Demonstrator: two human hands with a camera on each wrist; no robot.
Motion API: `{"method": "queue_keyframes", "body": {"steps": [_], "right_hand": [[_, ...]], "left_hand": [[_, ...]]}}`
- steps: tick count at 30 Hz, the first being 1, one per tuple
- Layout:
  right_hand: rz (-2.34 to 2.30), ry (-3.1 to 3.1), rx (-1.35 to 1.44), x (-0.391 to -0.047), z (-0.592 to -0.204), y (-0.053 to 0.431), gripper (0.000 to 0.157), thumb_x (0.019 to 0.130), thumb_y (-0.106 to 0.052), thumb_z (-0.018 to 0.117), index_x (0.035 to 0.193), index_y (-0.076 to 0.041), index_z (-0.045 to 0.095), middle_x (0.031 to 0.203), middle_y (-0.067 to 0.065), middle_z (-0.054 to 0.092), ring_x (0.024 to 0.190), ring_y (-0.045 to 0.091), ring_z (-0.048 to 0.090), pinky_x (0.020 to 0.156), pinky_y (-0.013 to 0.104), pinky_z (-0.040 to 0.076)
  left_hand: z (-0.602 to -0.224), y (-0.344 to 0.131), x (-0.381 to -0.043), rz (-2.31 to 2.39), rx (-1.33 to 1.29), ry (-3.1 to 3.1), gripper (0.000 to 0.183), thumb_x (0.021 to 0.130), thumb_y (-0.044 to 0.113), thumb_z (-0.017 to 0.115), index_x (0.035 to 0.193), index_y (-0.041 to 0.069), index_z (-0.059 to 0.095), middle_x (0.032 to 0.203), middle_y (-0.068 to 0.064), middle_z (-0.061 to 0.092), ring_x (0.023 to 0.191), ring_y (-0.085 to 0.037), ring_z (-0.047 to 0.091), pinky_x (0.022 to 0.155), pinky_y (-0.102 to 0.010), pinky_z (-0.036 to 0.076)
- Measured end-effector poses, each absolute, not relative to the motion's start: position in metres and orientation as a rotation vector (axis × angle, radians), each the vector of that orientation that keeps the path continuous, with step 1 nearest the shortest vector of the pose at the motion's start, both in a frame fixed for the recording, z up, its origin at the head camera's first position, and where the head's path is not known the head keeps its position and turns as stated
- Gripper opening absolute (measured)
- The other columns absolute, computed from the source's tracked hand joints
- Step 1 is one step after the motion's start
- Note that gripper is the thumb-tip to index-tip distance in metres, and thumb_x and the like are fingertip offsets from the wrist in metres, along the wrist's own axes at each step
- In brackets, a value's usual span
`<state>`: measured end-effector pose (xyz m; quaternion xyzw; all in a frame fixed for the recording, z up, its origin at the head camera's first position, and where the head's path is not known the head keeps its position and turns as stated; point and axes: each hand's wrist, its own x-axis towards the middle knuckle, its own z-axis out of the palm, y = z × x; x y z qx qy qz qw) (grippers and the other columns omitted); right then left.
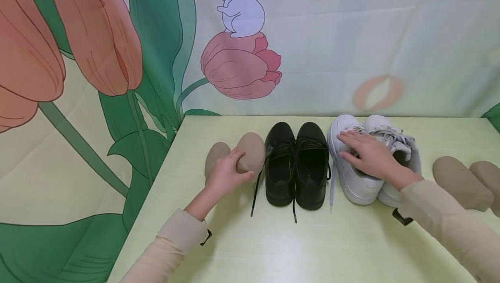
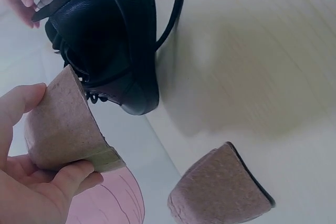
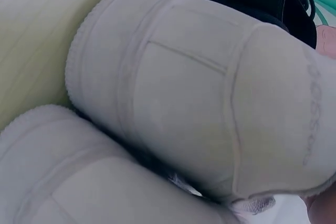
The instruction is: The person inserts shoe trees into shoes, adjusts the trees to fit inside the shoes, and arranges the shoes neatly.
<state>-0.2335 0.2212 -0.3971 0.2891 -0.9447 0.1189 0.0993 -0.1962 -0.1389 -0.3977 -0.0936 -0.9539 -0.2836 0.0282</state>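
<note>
My left hand [image 1: 222,175] pinches a brown moulded-pulp shoe insert [image 1: 251,155] between thumb and fingers. In the left wrist view the insert [image 2: 68,124] is a hollow toe shape, raised beside a black shoe [image 2: 113,30]. A second insert [image 2: 220,187] sits on the table just left of that hand in the head view. My right hand [image 1: 369,155] lies palm down over a pair of white sneakers [image 1: 357,186], its fingers stretched across the laces. The right wrist view is filled by the sneakers' heels [image 3: 178,82].
Two black lace-up shoes [image 1: 279,139] stand between the hands, toes toward the back, with laces trailing on the table [image 1: 269,252]. Two more brown inserts [image 1: 462,183] lie at the right. A printed cloth [image 1: 324,48] hangs behind the table's back edge.
</note>
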Motion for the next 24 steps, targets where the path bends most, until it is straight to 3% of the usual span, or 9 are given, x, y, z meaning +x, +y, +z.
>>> {"method": "queue_keyframes", "body": {"steps": [9,15,24], "right_hand": [[0.386,-2.712,0.860,-0.235,-0.400,0.214,0.043,0.081,-0.024,0.062,0.120,-0.006,0.054,0.121,0.017,0.054,0.111,0.034,0.050,0.084,0.049,0.042],[0.405,-2.616,0.884,-0.237,-0.402,0.207,0.038,0.077,-0.019,0.066,0.111,-0.005,0.059,0.110,0.015,0.060,0.100,0.032,0.056,0.081,0.046,0.044],[0.410,-2.603,0.895,-0.239,-0.403,0.197,0.034,0.077,-0.017,0.067,0.108,-0.005,0.061,0.108,0.014,0.061,0.099,0.031,0.057,0.078,0.044,0.046]], "left_hand": [[-0.393,-0.135,-0.192,-0.891,-0.318,-2.926,0.056,0.072,0.031,0.070,0.120,0.008,0.053,0.133,-0.017,0.043,0.115,-0.030,0.049,0.087,-0.039,0.045],[-0.386,-0.129,-0.188,-0.908,-0.357,-2.929,0.056,0.072,0.030,0.071,0.120,0.008,0.053,0.134,-0.016,0.042,0.113,-0.029,0.051,0.085,-0.037,0.047],[-0.383,-0.124,-0.183,-0.909,-0.416,-2.919,0.055,0.072,0.029,0.071,0.119,0.008,0.053,0.133,-0.016,0.042,0.116,-0.028,0.048,0.086,-0.037,0.046]]}}
